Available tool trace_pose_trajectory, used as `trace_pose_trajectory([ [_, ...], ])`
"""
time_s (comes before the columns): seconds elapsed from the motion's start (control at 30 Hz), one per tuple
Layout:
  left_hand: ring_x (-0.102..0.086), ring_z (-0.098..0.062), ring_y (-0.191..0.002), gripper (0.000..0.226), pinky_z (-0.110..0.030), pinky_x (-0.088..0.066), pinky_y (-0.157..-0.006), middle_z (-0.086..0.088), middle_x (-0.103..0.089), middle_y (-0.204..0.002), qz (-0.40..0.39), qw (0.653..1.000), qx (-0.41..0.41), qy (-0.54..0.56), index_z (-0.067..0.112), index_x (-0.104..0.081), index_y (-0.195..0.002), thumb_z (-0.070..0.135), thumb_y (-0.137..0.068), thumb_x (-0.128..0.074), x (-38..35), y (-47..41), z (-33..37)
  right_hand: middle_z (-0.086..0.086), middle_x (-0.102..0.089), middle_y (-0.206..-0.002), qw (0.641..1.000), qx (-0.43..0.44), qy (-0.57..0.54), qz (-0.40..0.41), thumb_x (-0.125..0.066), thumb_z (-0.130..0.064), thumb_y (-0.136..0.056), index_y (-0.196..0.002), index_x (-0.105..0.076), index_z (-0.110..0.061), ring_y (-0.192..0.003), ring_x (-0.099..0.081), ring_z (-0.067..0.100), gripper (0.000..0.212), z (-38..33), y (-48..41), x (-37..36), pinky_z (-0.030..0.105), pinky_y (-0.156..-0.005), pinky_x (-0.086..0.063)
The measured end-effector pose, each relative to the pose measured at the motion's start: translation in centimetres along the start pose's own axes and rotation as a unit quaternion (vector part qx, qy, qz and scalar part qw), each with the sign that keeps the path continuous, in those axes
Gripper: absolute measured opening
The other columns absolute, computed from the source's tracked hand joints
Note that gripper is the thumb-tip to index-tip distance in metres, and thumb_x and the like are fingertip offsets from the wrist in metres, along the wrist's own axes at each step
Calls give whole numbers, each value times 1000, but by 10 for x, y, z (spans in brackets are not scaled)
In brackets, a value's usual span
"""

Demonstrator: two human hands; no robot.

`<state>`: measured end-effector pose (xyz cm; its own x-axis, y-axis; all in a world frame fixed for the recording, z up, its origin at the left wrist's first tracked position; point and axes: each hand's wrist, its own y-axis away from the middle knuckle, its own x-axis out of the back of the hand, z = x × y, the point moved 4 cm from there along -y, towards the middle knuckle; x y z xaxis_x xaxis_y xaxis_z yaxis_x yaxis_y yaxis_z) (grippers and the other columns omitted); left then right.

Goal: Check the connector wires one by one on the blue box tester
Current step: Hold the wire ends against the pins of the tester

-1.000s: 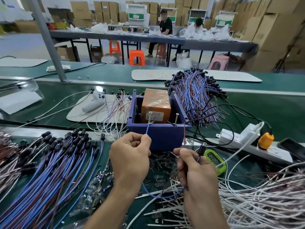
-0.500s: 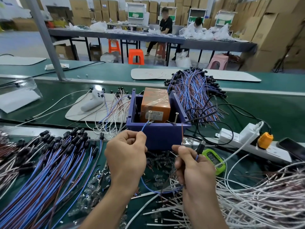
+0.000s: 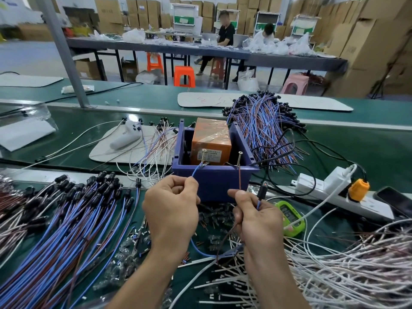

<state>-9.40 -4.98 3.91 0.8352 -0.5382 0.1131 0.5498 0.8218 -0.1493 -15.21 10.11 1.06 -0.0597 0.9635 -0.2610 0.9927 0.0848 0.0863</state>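
The blue box tester (image 3: 214,184) sat mid-bench on the green belt, with an orange block (image 3: 210,141) inside it and 2 screws standing up from its near rim. The left hand (image 3: 171,210) pinched a blue lead (image 3: 195,173) between thumb and forefinger, its bare tip laid against the foot of the left screw (image 3: 203,157). The right hand (image 3: 259,221) pinched a brown lead (image 3: 239,178) that rose to the foot of the right screw (image 3: 239,159), and its curled fingers also held the black connector (image 3: 261,192) upright just beside that lead. Whether the brown tip truly met metal was too fine to tell.

Both contacts depended on hand pressure alone, so a small tremor or tug would probably lift a tip and make a sound wire read as dead. The leads looked thin and springy, and pushing harder would likely bow them and skate a tip off its screw. The slack hung below the hands across loose white wires (image 3: 345,264) and could snag there when drawn away. The bundle at the left (image 3: 66,219) and the pile behind the box (image 3: 263,128) looked alike, so this wire set down on the wrong heap would be lost among the others
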Motion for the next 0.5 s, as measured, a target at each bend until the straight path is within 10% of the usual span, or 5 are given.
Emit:
trace_pose_trajectory([
  [0.5,-57,-8,-50,10,-21,-46,-49,5,-67,-57,-104,990,-47,81,28,-76,-69,28,-78,-73,-12,12,-2,0,-39,-46,999,8,-18,-50,-63,-13,-96,-72,-76,-9,-41,-29,10,28,-7,13,0,21,-40,-22],
])
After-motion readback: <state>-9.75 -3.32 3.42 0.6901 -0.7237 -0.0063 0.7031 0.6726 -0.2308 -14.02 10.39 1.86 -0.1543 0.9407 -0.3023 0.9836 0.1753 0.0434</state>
